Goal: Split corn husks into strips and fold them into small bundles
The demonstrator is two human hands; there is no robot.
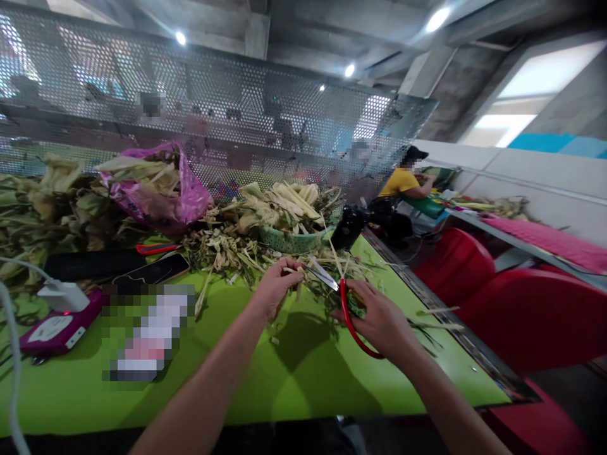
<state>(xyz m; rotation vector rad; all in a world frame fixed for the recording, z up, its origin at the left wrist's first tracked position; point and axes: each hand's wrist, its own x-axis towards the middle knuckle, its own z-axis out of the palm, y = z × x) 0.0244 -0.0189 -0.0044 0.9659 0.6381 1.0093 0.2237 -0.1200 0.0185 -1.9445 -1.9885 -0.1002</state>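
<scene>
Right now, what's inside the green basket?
The green basket holds a heap of pale, dried, husk-like strips rising above its edge. The heap covers the basket's floor, so whatever lies beneath can't be seen.

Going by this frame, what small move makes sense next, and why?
Probably ease the scissors a little closer to the pale husk piece for a snip: the left hand seems to pinch that piece, while the right hand grips the red handles, with the blades pointing toward the left fingers, so a careful approach seems wise.
</scene>
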